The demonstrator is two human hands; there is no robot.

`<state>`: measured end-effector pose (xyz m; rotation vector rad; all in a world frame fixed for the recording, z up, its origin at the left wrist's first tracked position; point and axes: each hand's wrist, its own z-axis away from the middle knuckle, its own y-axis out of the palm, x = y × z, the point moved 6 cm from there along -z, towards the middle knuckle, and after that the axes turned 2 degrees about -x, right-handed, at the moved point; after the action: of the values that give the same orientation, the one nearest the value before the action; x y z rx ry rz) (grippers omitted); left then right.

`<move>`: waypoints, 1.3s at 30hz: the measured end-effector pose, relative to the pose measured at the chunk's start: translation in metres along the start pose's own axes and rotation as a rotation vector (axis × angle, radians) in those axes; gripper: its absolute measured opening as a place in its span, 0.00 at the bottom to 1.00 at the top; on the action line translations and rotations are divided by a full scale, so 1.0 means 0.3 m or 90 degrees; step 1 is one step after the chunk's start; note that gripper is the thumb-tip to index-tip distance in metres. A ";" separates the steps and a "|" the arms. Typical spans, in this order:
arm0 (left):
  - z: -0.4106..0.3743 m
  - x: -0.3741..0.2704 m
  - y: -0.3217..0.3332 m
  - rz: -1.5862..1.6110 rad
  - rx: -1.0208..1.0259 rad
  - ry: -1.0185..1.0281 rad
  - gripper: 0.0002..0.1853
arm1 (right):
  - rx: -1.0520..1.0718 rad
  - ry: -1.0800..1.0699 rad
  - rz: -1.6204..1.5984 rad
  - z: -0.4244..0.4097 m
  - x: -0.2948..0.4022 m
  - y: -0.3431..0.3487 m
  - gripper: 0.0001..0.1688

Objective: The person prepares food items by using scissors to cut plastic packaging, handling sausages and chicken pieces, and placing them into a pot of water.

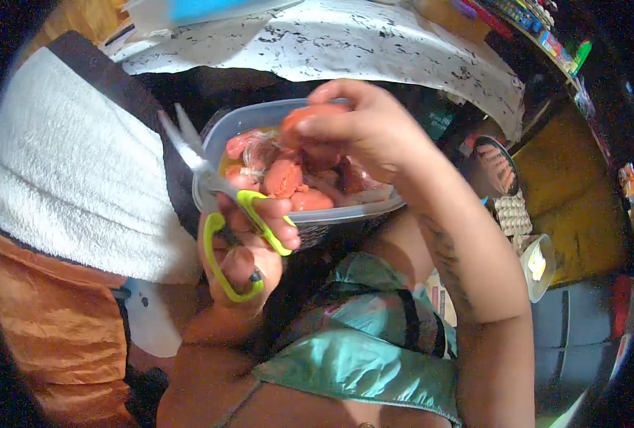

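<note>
My left hand [269, 267] holds a pair of scissors [221, 184] with yellow-green handles, palm up at the near left corner of a clear plastic tub [322, 215]. The blades stand apart and point up and away to the left. Over the tub, my right hand [373, 125] grips a soft orange-red lump of food [311, 115] between thumb and fingers. Several similar orange-red lumps [284, 176] lie in the tub, some with clear plastic wrap [259, 152] about them. A little yellowish liquid shows along the tub's left inner wall. My right hand hides part of its contents.
A white towel [81, 160] covers a surface at left, above orange cloth [60, 326]. Beyond the tub hangs a white, black-speckled cover [338, 43]. At right are a sandal [496, 166], an egg tray [512, 214] and a plastic bowl [541, 270] with something pale inside.
</note>
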<state>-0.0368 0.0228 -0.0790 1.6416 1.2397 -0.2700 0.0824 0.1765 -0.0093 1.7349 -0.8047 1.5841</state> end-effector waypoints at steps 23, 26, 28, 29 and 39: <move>0.066 0.079 0.010 0.022 0.126 -0.145 0.46 | 0.315 -0.211 1.223 0.019 -0.173 -0.016 0.19; 0.068 0.081 0.001 0.013 0.120 -0.145 0.45 | 0.293 -0.284 1.052 0.004 -0.172 -0.033 0.23; 0.069 0.077 0.000 0.008 0.119 -0.140 0.45 | 0.282 -0.250 0.888 -0.007 -0.143 -0.054 0.30; 0.069 0.077 -0.001 0.008 0.120 -0.139 0.45 | 0.281 -0.167 0.807 -0.020 -0.132 -0.079 0.34; 0.118 0.158 0.059 0.102 0.141 -0.314 0.45 | 0.165 0.096 0.054 -0.013 -0.099 -0.160 0.34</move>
<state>0.0117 0.0228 -0.1170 1.7130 0.7214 -0.6862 0.1159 0.2090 -0.0414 1.7494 -0.6280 1.9219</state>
